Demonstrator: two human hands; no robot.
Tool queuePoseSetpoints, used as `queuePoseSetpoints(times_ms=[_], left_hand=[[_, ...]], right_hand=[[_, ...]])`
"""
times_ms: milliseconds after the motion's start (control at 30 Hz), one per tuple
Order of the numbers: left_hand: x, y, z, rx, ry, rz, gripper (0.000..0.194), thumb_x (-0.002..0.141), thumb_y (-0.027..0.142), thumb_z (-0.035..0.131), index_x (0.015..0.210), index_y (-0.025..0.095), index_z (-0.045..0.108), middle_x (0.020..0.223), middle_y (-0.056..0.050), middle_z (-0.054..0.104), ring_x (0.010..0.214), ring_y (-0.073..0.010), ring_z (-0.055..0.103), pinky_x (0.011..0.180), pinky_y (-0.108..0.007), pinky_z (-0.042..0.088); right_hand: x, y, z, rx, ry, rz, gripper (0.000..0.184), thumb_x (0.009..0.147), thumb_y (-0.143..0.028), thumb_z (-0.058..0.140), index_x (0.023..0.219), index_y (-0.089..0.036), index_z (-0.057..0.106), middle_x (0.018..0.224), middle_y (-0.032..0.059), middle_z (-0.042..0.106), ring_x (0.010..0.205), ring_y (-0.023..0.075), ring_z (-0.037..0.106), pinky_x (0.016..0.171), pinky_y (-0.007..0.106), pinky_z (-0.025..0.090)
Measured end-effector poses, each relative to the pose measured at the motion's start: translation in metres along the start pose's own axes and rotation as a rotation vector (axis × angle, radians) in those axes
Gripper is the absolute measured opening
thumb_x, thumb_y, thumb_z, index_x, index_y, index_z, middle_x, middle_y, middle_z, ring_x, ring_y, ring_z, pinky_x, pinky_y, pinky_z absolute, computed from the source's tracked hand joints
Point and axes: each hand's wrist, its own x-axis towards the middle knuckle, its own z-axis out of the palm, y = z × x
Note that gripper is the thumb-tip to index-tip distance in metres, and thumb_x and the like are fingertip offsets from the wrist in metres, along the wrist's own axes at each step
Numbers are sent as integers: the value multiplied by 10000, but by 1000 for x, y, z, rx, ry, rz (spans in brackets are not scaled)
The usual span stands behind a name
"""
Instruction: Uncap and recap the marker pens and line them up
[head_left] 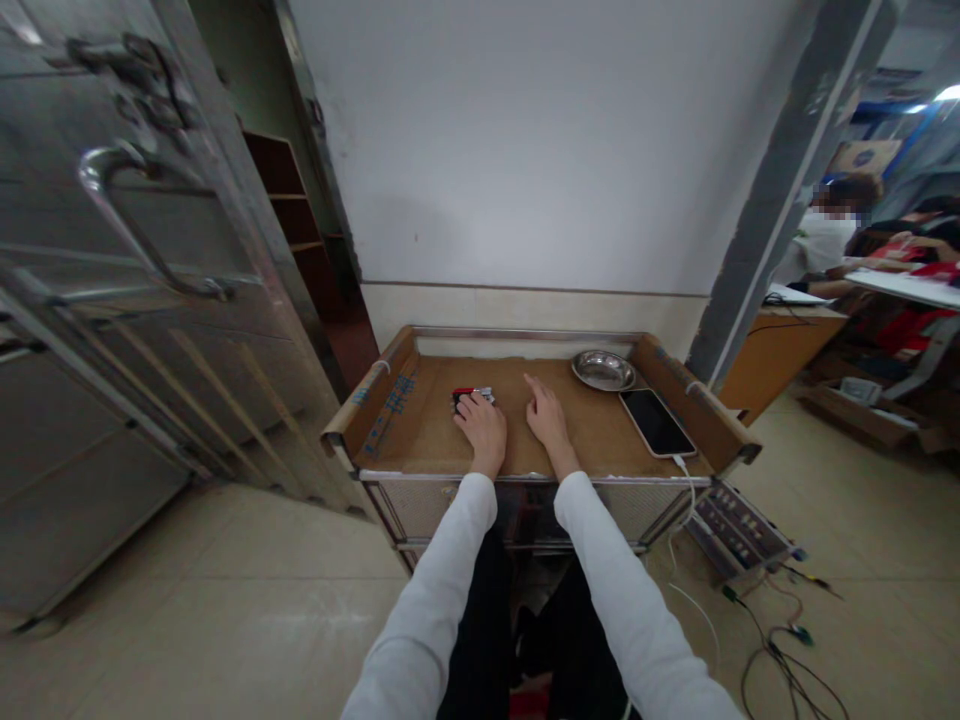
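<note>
A small cluster of red, black and silver pieces (486, 393) lies on the cardboard-covered top (510, 375) of a metal-framed stand. They are too small to name, possibly batteries. My left hand (484, 428) rests over their near side, fingers spread and touching them, and partly hides them. To the right of it, my right hand (549, 422) lies low over the cardboard with its index finger stretched forward. Nothing shows in that hand. Further right are a shiny round metal dish (603, 370) and a smartphone (658, 423) with a dark screen.
Raised cardboard sides (690, 405) border the stand. A white charging cable (684, 480) runs from the phone toward the floor. An electrical box (739, 535) with loose wires stands lower right. A metal door (150, 230) is at left, and a person (821, 235) sits at far right.
</note>
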Motion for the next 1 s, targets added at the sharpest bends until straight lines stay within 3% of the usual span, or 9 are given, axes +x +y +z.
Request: queuePoseSetpoints(times_ms=[167,500,567,633,700,767,1000], left_hand=[[1,0,3,-7,-2,-7,306,836,203,432,1103,69,497,1114,-201,542,1044,-302,530,857,-404,434],[3,-1,8,-56,37,23,283,840,190,428,1089,65,481,1112,-208,521,1037,-308,520,862,-427,436],[7,0,12,-115,28,126,256,833,155,426,1066,70,491,1107,-197,524,1042,-291,519,891,-425,428],[11,3,18,-209,-18,327,227,822,109,431,1034,88,509,1097,-173,537,1064,-263,515,941,-403,411],[16,6,25,-300,-119,529,233,814,64,421,1018,106,526,1086,-149,557,1076,-236,516,970,-373,405],[20,9,31,-366,-232,645,255,820,42,400,1017,121,542,1079,-133,579,1064,-214,529,969,-351,418],[25,7,43,-493,-357,665,347,818,42,407,1102,134,583,1146,-119,624,1113,-197,539,1014,-363,411]], right_hand=[[-1,-1,1,-70,2,91,577,829,-83,374,1406,-103,361,1333,144,534,1203,197,505,1026,345,401],[-1,-8,-6,-182,-68,143,509,863,-104,369,1370,-113,402,1248,131,595,1086,191,559,955,307,398],[-1,-9,-7,-231,-82,183,484,864,-104,382,1346,-106,432,1233,137,603,1085,194,557,945,303,390],[-1,-10,-7,-280,-102,218,429,865,-104,394,1280,-103,501,1209,144,613,1087,200,552,938,303,381],[0,-11,-8,-318,-124,240,354,876,-119,396,1181,-110,576,1178,146,625,1079,208,551,927,305,376],[1,-11,-8,-340,-145,250,312,891,-137,393,1109,-124,615,1150,141,636,1063,210,555,911,303,374],[0,-15,-10,-345,-145,261,306,896,-135,393,1099,-138,622,1140,124,645,1065,201,551,901,294,357]])
